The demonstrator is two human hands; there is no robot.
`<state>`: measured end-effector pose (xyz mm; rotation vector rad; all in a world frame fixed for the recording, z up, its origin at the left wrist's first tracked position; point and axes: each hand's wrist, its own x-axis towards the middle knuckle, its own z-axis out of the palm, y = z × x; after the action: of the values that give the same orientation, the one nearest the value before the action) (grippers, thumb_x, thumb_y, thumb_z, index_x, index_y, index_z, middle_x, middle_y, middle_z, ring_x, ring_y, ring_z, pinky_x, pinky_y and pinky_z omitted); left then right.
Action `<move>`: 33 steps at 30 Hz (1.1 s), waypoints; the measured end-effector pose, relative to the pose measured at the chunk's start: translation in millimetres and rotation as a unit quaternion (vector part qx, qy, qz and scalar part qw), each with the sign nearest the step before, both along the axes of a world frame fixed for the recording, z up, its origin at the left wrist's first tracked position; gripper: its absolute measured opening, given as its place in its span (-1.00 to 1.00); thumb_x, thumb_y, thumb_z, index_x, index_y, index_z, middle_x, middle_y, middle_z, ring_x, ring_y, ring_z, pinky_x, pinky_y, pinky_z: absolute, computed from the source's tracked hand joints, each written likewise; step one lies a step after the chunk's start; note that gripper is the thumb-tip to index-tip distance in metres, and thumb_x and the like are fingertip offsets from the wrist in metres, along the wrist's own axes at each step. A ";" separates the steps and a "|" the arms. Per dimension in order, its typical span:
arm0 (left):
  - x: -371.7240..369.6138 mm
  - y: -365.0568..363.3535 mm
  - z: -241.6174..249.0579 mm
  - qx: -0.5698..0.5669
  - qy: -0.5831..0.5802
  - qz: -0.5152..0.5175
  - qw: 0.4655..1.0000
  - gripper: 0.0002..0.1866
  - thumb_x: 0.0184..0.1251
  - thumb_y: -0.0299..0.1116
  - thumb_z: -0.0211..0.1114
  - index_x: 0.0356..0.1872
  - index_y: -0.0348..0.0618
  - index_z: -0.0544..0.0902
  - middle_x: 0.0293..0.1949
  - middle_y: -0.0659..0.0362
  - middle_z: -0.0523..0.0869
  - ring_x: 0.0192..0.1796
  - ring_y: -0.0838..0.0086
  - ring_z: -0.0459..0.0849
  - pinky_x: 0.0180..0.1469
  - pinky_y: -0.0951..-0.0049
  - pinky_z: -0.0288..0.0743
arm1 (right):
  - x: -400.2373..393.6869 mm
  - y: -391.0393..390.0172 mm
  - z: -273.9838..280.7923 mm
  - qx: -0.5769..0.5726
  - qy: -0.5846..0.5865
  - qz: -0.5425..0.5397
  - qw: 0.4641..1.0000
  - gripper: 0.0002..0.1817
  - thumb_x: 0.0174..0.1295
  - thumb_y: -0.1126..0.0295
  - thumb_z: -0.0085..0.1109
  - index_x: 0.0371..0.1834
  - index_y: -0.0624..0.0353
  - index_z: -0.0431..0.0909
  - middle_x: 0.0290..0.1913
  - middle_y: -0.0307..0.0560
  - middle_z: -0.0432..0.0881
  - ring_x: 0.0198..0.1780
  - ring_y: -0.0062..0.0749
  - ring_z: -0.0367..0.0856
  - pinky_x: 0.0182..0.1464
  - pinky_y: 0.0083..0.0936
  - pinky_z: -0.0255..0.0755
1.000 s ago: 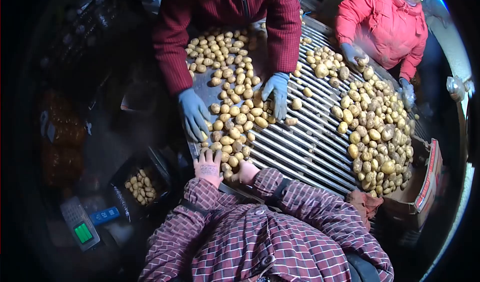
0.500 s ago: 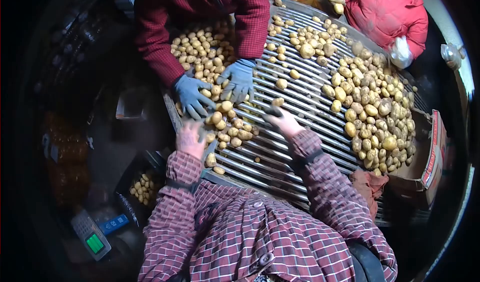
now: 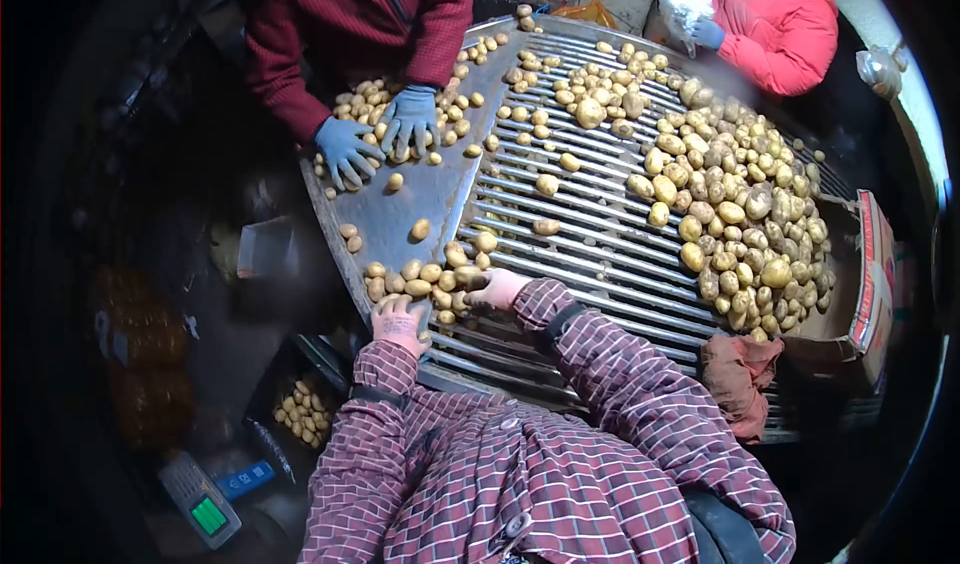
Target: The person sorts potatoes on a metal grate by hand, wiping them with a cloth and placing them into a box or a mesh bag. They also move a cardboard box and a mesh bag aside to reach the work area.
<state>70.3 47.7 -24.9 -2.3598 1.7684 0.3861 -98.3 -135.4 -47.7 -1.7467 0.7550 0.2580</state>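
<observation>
My left hand (image 3: 400,324), in a pink glove with grey fingers, rests against the near edge of a small group of potatoes (image 3: 418,288). Its fingers look apart and hold nothing that I can see. From the right, my right hand (image 3: 496,290) reaches in with fingers stretched against the same potatoes, partly hidden among them. The group lies where a smooth metal plate (image 3: 420,192) meets a slatted metal grading table (image 3: 600,264). One loose potato (image 3: 420,229) sits on the plate beyond them.
Across the plate, a co-worker's blue-gloved hands (image 3: 410,122) press on more potatoes. A large potato heap (image 3: 745,214) covers the table's right side beside a cardboard box (image 3: 870,284) and reddish cloth (image 3: 738,384). Low left are a crate of potatoes (image 3: 303,414) and a scale (image 3: 200,499).
My right hand has moved left to the potatoes, from over the slats. The co-worker's hands have drawn back with their potatoes, baring the plate. The person in red now holds a plastic bag higher.
</observation>
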 end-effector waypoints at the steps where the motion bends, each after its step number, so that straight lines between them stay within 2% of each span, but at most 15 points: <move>1: 4.5 -1.3 -3.0 -0.047 -0.014 0.004 0.999 -0.42 -0.12 -0.13 0.50 0.07 0.17 0.63 0.21 0.16 0.48 0.31 0.20 0.38 0.33 0.07 0.21 | 1.7 0.0 2.6 -0.029 -0.058 -0.038 0.997 -0.55 0.16 0.11 0.29 0.09 0.04 0.63 -0.08 -0.01 0.73 -0.07 -0.25 0.67 0.05 -0.38 0.50; 4: 0.1 -9.2 7.4 -0.109 -0.022 0.061 0.992 -0.37 -0.10 -0.22 0.51 0.13 0.09 0.55 0.24 0.16 0.44 0.30 0.17 0.37 0.34 -0.02 0.19 | -11.8 -17.3 -1.8 -0.036 -0.164 -0.137 0.976 -0.56 0.18 0.22 0.28 0.13 0.08 0.60 0.03 0.02 0.69 0.08 -0.23 0.64 0.17 -0.38 0.46; 6: -14.1 -10.9 1.2 -0.137 0.047 0.008 0.989 -0.35 -0.02 -0.17 0.47 0.20 0.13 0.51 0.30 0.13 0.41 0.35 0.14 0.34 0.34 -0.04 0.19 | -48.5 -32.9 11.4 -0.177 -0.147 -0.239 0.943 -0.57 0.15 0.26 0.29 0.12 0.06 0.60 0.06 0.01 0.65 0.15 -0.14 0.58 0.23 -0.33 0.42; 8: -45.8 -18.0 5.1 -0.121 0.064 -0.160 0.978 -0.31 0.03 -0.11 0.44 0.28 0.19 0.46 0.35 0.09 0.36 0.41 0.10 0.27 0.39 -0.06 0.14 | -86.2 -53.1 -2.3 -0.351 -0.093 -0.310 0.879 -0.48 0.11 0.28 0.30 0.19 0.07 0.53 0.13 0.05 0.58 0.23 -0.04 0.50 0.30 -0.29 0.36; 11: -81.1 -38.9 -0.5 -0.039 0.106 -0.256 0.960 -0.31 0.08 -0.07 0.41 0.33 0.30 0.44 0.41 0.10 0.30 0.45 0.06 0.22 0.47 -0.09 0.03 | -112.9 -76.4 -14.3 -0.304 0.059 -0.407 0.859 -0.29 0.06 0.26 0.35 0.33 0.16 0.36 0.20 0.19 0.48 0.29 -0.01 0.42 0.34 -0.25 0.31; 16: -20.0 -59.7 -37.1 -0.084 0.063 -0.128 0.986 -0.41 -0.02 -0.16 0.49 0.15 0.27 0.58 0.32 0.09 0.36 0.42 0.05 0.22 0.43 -0.13 0.07 | -80.6 -125.3 -51.6 -0.294 0.026 -0.382 0.876 -0.19 0.02 0.12 0.33 0.40 0.07 0.29 0.25 0.22 0.40 0.28 0.07 0.40 0.34 -0.19 0.32; 19: 12.2 -68.8 -10.4 -0.114 -0.017 -0.044 0.992 -0.45 -0.06 -0.16 0.49 0.07 0.14 0.63 0.24 0.05 0.44 0.36 0.04 0.31 0.38 -0.06 0.16 | -28.9 -141.2 -38.5 -0.306 0.056 -0.398 0.863 -0.21 0.02 0.14 0.34 0.40 -0.10 0.30 0.25 0.30 0.34 0.23 0.20 0.44 0.25 -0.07 0.40; 21: 14.0 -83.9 -10.0 -0.166 0.039 -0.037 0.985 -0.54 0.06 -0.14 0.45 0.05 0.13 0.65 0.19 0.08 0.48 0.31 0.05 0.37 0.32 -0.03 0.27 | 4.6 -142.7 -29.5 -0.345 0.103 -0.288 0.887 -0.43 0.08 0.18 0.27 0.24 -0.16 0.44 0.19 0.24 0.38 0.12 0.10 0.56 0.12 -0.08 0.51; 23: -8.0 -104.9 -7.9 -0.204 0.343 0.124 0.908 -0.53 0.19 -0.10 0.35 0.14 0.07 0.59 0.14 0.09 0.53 0.28 0.10 0.40 0.29 0.02 0.33 | 33.0 -139.1 -32.2 -0.242 0.041 -0.236 0.940 -0.55 0.16 0.17 0.19 0.16 -0.11 0.51 0.10 0.22 0.46 0.10 0.06 0.56 0.12 -0.13 0.50; 25: -20.3 -122.4 3.1 -0.179 0.626 0.305 0.695 -0.50 0.32 0.00 0.23 0.21 0.03 0.52 0.10 0.12 0.55 0.22 0.19 0.45 0.25 0.06 0.39 | 44.3 -118.7 -20.2 -0.223 -0.126 -0.196 0.947 -0.43 0.16 0.10 0.20 0.25 0.04 0.46 0.10 0.23 0.53 0.15 0.09 0.53 0.24 -0.20 0.40; 26: -32.0 -136.6 13.9 -0.147 0.735 0.402 0.526 -0.47 0.38 0.08 0.15 0.25 0.02 0.48 0.09 0.16 0.55 0.18 0.24 0.48 0.22 0.09 0.42 | 35.6 -106.4 9.3 -0.184 -0.167 -0.158 0.956 -0.35 0.18 0.03 0.22 0.31 0.10 0.42 0.18 0.24 0.53 0.21 0.07 0.51 0.28 -0.23 0.36; 28: -37.7 -136.0 -2.4 -0.224 0.775 0.430 0.405 -0.41 0.39 0.13 0.12 0.30 0.02 0.41 0.05 0.21 0.56 0.09 0.32 0.54 0.13 0.12 0.47 | 17.9 -91.4 30.2 -0.127 -0.151 -0.077 0.977 -0.34 0.23 -0.02 0.19 0.33 0.10 0.40 0.22 0.24 0.52 0.24 0.05 0.49 0.30 -0.23 0.36; 30: -47.1 -137.7 -1.7 -0.256 0.738 0.407 0.474 -0.47 0.35 -0.09 0.27 0.26 -0.07 0.43 0.06 0.18 0.56 0.09 0.35 0.54 0.12 0.20 0.48 | -19.5 -104.3 55.1 -0.103 -0.123 -0.074 0.984 -0.43 0.29 -0.04 0.14 0.27 0.03 0.49 0.19 0.15 0.58 0.19 0.02 0.55 0.25 -0.21 0.41; 32: -53.2 -138.3 -13.5 -0.261 0.638 0.375 0.620 -0.49 0.26 -0.38 0.36 0.22 -0.20 0.44 0.07 0.13 0.55 0.08 0.35 0.54 0.18 0.28 0.45 | -44.8 -133.9 12.6 -0.173 -0.098 -0.163 0.967 -0.50 0.25 -0.01 0.19 0.16 0.04 0.57 0.07 0.09 0.64 0.10 -0.04 0.61 0.21 -0.24 0.45; 33: -62.1 -142.6 -16.5 -0.320 0.513 0.300 0.738 -0.52 0.20 -0.56 0.34 0.17 -0.30 0.45 0.06 0.09 0.55 0.08 0.33 0.55 0.20 0.34 0.43 | -60.1 -154.5 10.6 -0.206 -0.073 -0.183 0.959 -0.45 0.24 -0.01 0.15 0.22 0.06 0.52 0.15 0.15 0.59 0.20 -0.04 0.54 0.26 -0.24 0.40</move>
<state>8.1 -94.8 -41.3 -3.6420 1.4377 1.6980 -158.5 -289.9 -37.1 -1.9426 1.0582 -0.2978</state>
